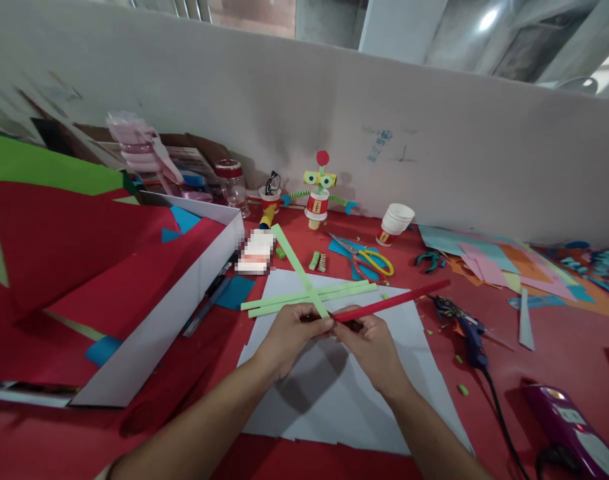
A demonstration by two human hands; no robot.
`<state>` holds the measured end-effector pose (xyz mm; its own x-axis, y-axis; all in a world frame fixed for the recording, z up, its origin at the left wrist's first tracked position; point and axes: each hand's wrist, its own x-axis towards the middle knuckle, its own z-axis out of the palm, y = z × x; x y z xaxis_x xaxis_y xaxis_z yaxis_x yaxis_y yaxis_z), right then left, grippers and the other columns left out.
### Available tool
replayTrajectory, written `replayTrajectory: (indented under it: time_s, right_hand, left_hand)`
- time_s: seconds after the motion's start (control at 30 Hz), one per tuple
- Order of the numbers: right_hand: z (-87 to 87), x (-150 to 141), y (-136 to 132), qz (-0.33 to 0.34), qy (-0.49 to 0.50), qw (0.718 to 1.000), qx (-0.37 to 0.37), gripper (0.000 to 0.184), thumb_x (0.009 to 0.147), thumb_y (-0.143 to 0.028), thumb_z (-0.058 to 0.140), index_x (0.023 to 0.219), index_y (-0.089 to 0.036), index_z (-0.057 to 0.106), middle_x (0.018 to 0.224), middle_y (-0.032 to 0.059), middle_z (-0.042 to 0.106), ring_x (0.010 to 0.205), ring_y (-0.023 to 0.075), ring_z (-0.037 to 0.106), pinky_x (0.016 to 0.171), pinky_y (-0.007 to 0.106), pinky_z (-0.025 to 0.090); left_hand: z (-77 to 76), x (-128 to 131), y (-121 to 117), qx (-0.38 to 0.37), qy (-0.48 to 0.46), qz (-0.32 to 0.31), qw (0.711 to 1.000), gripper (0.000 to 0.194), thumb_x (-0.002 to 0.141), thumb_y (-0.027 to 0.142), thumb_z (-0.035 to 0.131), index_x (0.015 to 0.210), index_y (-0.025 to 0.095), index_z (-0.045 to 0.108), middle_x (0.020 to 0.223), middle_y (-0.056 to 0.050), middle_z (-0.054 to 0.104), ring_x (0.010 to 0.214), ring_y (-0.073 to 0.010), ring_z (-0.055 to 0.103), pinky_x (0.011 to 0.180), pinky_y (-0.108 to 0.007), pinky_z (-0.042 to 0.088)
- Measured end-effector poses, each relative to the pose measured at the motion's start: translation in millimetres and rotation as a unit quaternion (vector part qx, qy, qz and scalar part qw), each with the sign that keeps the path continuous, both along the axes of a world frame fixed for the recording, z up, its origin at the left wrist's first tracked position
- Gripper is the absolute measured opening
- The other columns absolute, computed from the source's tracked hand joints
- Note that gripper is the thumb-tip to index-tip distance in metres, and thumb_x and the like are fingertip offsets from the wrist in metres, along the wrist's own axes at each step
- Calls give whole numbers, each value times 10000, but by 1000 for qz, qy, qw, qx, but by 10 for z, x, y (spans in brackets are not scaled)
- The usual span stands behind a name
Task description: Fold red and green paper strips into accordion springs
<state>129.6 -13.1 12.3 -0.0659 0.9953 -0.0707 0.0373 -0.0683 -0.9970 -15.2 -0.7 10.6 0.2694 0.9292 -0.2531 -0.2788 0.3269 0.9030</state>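
Above a white sheet (pixel 304 413), my left hand (pixel 290 337) pinches the near end of a light green paper strip (pixel 298 267) that slants up and away to the left. My right hand (pixel 372 347) is closed on a red paper strip (pixel 394 302) pointing out to the right. The ends of both strips meet between my fingertips, where the exact overlap is hidden. Two more light green strips (pixel 269 309) lie across the sheet's far edge, beneath the held green one. Small folded green paper pieces (pixel 314 260) rest just beyond.
Scissors (pixel 374 259), a glue gun (pixel 467 327), pliers (pixel 429 260) and stacked paper cups (pixel 395 223) lie around the sheet. A paper-cup figure (pixel 317 203) stands by the wall. At left is a white box (pixel 184 293) of coloured paper; a purple device (pixel 574 427) sits front right.
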Motion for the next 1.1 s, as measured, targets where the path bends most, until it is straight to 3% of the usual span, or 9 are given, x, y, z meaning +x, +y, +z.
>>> replayTrajectory:
  time_s: [0.23, 0.4, 0.53, 0.63, 0.77, 0.9, 1.1]
  right_hand:
    - [-56, -16, -35, 7, 14, 1000, 26, 139, 734, -213, 659, 866, -175, 673, 789, 33, 690, 760, 185, 642, 738, 310, 519]
    - [-142, -18, -31, 2, -5, 999, 46, 284, 722, -254, 701, 995, -194, 648, 831, 35, 665, 745, 184, 637, 712, 321, 525]
    - [-130, -28, -34, 9, -52, 994, 98, 198, 696, -253, 736, 885, -207, 699, 857, 33, 637, 723, 165, 618, 662, 286, 510]
    - [-83, -27, -38, -1, -71, 988, 136, 123, 726, -232, 713, 849, -234, 721, 877, 32, 632, 796, 175, 616, 711, 288, 503]
    - [-24, 10, -21, 22, -54, 988, 140, 88, 765, -241, 674, 833, -255, 728, 861, 30, 617, 818, 179, 602, 735, 297, 496]
    - [-15, 36, 11, 46, -40, 991, 122, 83, 782, -257, 656, 823, -252, 729, 817, 15, 590, 782, 159, 580, 695, 268, 484]
    - [-28, -17, -13, 1, 10, 996, 88, 256, 723, -269, 708, 974, -225, 674, 753, -6, 614, 704, 143, 588, 657, 271, 489]
  left_hand:
    - [-52, 21, 17, 7, 26, 64, 998, 116, 611, 248, 721, 618, 145, 667, 569, 3, 613, 569, -116, 519, 592, -245, 397]
    - [-32, 74, -24, -5, 4, 54, 999, 194, 602, 294, 739, 578, 142, 621, 529, 28, 548, 514, -90, 455, 540, -232, 357]
    - [-22, 70, -45, -23, -44, 56, 997, 214, 595, 303, 762, 579, 140, 625, 549, 24, 556, 536, -82, 452, 552, -220, 353]
    - [-5, 26, -40, -51, -71, 38, 995, 194, 597, 274, 774, 567, 137, 640, 545, 19, 556, 543, -78, 456, 559, -215, 352]
    - [23, -36, -24, -49, -80, 1, 996, 122, 625, 232, 767, 625, 135, 693, 577, -2, 590, 568, -86, 482, 589, -221, 380]
    - [14, -46, -20, -26, -54, 13, 998, 137, 650, 249, 764, 624, 134, 694, 598, -7, 593, 584, -84, 482, 569, -206, 378]
    - [-24, -8, -9, -157, -132, 62, 977, 108, 626, 218, 777, 654, 131, 718, 629, -14, 619, 591, -78, 527, 574, -185, 427]
